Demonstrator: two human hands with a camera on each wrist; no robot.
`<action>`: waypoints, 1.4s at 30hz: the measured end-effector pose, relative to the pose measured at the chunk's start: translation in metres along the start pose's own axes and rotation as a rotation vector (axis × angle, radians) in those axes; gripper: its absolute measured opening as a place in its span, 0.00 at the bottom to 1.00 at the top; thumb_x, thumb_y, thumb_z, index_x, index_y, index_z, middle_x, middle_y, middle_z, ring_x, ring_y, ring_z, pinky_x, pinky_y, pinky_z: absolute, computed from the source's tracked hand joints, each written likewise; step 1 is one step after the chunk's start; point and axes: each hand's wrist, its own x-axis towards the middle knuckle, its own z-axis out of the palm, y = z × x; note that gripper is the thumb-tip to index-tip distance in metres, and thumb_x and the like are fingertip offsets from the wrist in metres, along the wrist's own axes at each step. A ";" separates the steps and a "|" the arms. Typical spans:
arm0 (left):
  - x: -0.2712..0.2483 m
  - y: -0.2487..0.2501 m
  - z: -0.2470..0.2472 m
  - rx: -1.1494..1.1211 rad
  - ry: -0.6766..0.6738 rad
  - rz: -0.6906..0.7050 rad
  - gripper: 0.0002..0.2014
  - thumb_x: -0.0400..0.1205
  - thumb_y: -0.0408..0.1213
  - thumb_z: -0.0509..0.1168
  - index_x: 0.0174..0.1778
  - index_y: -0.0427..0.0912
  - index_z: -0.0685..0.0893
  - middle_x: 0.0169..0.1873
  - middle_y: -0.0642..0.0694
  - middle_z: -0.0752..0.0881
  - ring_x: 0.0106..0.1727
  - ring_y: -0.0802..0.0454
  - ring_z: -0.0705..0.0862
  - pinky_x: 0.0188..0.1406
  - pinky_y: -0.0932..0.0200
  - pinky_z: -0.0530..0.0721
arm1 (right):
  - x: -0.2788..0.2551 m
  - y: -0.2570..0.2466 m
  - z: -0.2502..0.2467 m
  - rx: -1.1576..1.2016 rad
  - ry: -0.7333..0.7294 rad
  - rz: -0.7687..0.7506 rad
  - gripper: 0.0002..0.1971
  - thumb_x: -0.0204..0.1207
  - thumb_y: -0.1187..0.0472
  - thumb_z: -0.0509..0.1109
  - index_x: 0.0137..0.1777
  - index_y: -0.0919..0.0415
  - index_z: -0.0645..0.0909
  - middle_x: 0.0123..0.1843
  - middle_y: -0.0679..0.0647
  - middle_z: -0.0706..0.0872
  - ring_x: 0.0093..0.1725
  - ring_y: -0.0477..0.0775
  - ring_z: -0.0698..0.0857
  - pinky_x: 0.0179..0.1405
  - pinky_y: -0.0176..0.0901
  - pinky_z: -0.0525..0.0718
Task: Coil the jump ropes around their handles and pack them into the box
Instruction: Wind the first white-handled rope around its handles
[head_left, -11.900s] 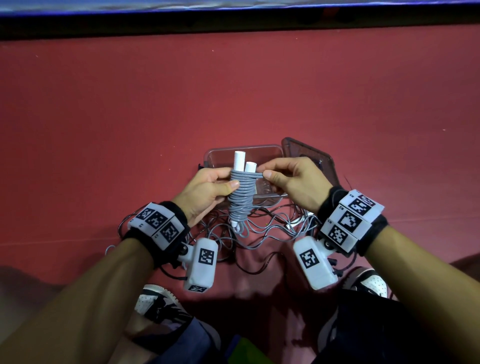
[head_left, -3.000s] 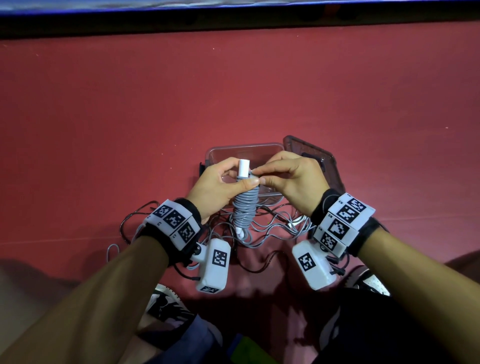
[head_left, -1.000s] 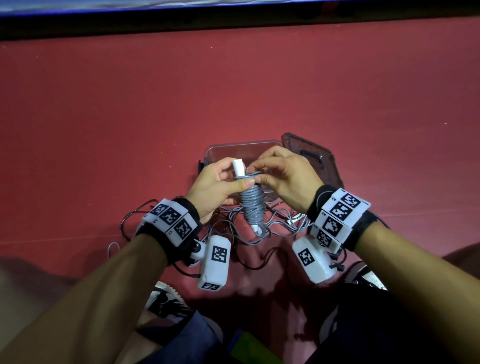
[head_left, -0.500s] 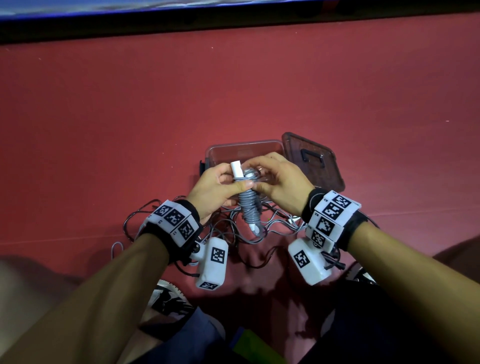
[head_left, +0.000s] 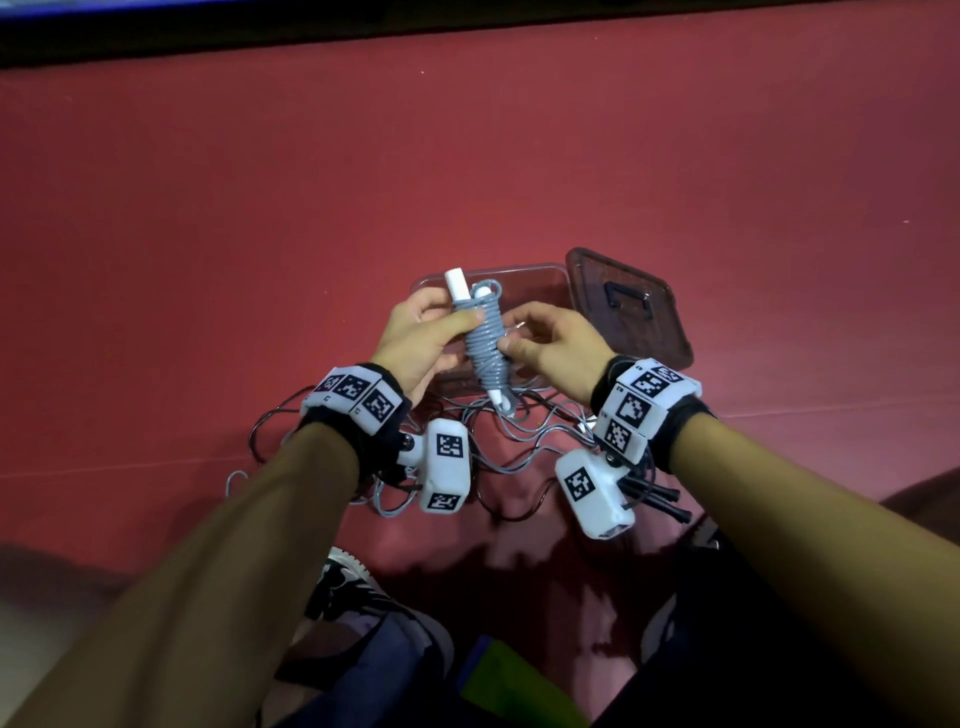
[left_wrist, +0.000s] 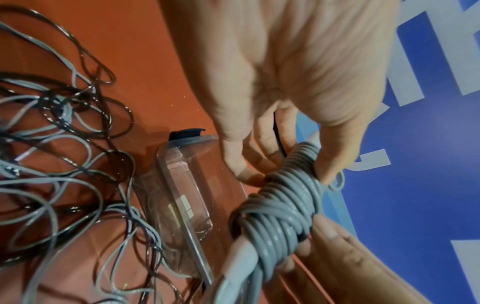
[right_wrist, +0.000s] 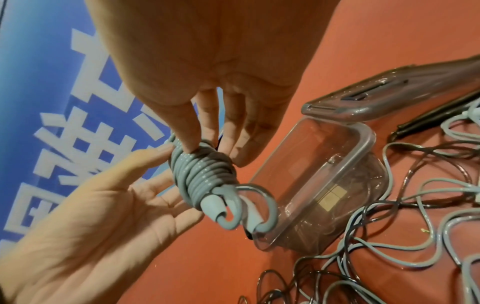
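Your left hand (head_left: 415, 338) grips the coiled rope (head_left: 485, 343) with thumb over its upper turns and fingers curled behind; your right hand (head_left: 550, 343) pinches the coil's lower half between thumb and fingertips (right_wrist: 191, 144). The white handles (head_left: 457, 283) project beyond your left thumb, and their lower ends poke out below your right fingers. Directly beneath the coil sits the clear box (right_wrist: 335, 176), holding only a small label on its floor. Its lid (head_left: 628, 306) lies just beyond your right knuckles. Loose ropes (left_wrist: 59, 185) tangle under your wrists.
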 end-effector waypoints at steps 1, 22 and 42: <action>0.004 -0.003 0.001 -0.009 0.014 0.003 0.13 0.82 0.26 0.71 0.61 0.36 0.80 0.57 0.35 0.90 0.49 0.47 0.91 0.58 0.40 0.88 | 0.003 0.003 0.000 0.021 0.016 0.008 0.08 0.64 0.48 0.76 0.44 0.44 0.86 0.42 0.53 0.91 0.43 0.55 0.89 0.58 0.62 0.88; 0.089 -0.092 -0.033 0.165 0.191 -0.196 0.19 0.82 0.30 0.73 0.68 0.46 0.80 0.61 0.39 0.87 0.61 0.44 0.88 0.61 0.49 0.87 | 0.084 0.066 0.059 0.272 0.096 0.323 0.10 0.79 0.72 0.70 0.58 0.63 0.83 0.43 0.54 0.88 0.38 0.50 0.86 0.44 0.41 0.90; 0.102 -0.097 -0.063 0.274 0.209 0.018 0.11 0.82 0.29 0.71 0.59 0.41 0.90 0.50 0.41 0.92 0.57 0.45 0.91 0.67 0.50 0.86 | 0.098 0.063 0.077 0.330 -0.153 0.428 0.13 0.79 0.74 0.70 0.55 0.55 0.87 0.48 0.59 0.92 0.49 0.62 0.86 0.65 0.66 0.83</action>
